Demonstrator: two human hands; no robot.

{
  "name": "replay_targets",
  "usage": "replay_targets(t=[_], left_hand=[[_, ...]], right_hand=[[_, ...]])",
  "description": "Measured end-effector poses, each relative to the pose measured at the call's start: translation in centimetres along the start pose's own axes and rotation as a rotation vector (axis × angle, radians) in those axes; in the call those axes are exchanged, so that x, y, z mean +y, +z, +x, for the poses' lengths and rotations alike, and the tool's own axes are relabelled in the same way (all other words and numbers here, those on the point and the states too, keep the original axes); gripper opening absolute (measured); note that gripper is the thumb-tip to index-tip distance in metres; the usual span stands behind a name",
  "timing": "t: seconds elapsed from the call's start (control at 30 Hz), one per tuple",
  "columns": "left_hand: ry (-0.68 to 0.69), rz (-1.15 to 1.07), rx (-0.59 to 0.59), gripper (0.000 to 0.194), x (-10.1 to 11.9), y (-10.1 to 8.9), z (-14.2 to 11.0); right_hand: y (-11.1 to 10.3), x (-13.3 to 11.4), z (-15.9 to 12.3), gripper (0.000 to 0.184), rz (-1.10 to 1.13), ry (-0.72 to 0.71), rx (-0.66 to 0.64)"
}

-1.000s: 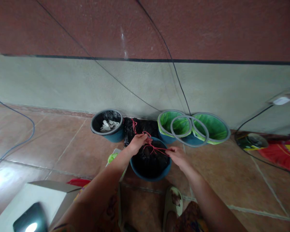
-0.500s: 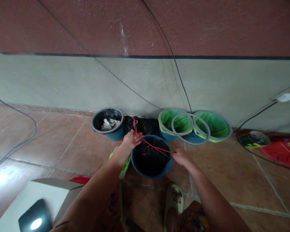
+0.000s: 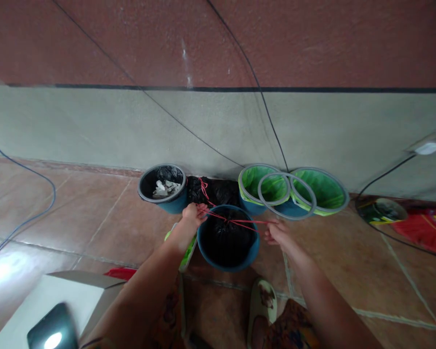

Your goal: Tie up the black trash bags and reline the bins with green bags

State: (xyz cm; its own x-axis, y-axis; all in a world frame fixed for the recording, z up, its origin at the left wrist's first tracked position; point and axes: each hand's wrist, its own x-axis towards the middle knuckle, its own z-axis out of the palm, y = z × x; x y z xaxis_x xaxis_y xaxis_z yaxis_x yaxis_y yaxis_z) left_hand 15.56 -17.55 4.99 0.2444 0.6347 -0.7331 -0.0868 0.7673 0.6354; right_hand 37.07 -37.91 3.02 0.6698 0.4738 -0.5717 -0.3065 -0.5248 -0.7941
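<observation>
Over the blue bin (image 3: 227, 252) lined with a black bag (image 3: 225, 235), my left hand (image 3: 192, 216) and right hand (image 3: 278, 231) each pinch an end of a red drawstring (image 3: 236, 221), stretched taut and running level from left to right.

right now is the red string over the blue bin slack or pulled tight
Pulled tight. The red string runs in a straight line across the blue bin and its black bag, between the left hand and right hand, each gripping an end.
</observation>
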Motion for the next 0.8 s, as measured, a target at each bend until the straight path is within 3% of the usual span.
replay_targets(t=[0.07,0.13,0.23,0.33,0.4,0.5,0.6,0.7,0.8], left_hand=[[0.057,0.002,-0.007,0.036,0.6,1.3,-1.5],[0.181,0.027,-0.19,0.032,0.9,2.8,-3.1],[0.378,0.177,-0.499,0.026,0.3,4.6,-5.2],[0.477,0.292,-0.657,0.028,-0.7,5.4,-6.3],[0.506,0.329,-0.658,0.03,-1.0,5.5,-6.4],[0.545,0.373,-0.611,0.034,-0.8,5.4,-6.3],[0.548,0.398,-0.612,0.035,-0.5,5.2,-6.3],[0.514,0.4,-0.667,0.035,-0.6,5.2,-6.5],[0.447,0.374,-0.742,0.035,-0.9,5.2,-6.6]], right_hand=[[0.6,-1.5,-0.7,0.01,0.105,-0.091,0.007],[1.4,-3.2,-1.7,0.015,0.255,-0.168,-0.038],[2.7,-5.0,-3.2,0.024,0.53,-0.22,-0.289],[3.8,-5.7,-4.3,0.032,0.609,-0.209,-0.471],[4.4,-5.6,-4.4,0.035,0.468,-0.227,-0.395],[5.1,-4.7,-4.1,0.03,0.034,-0.431,-0.208],[5.8,-2.8,-3.7,0.041,-0.38,-0.591,-0.202],[6.7,-0.5,-3.7,0.055,-0.551,-0.498,-0.221],[7.4,0.4,-4.0,0.043,-0.502,-0.441,-0.191]])
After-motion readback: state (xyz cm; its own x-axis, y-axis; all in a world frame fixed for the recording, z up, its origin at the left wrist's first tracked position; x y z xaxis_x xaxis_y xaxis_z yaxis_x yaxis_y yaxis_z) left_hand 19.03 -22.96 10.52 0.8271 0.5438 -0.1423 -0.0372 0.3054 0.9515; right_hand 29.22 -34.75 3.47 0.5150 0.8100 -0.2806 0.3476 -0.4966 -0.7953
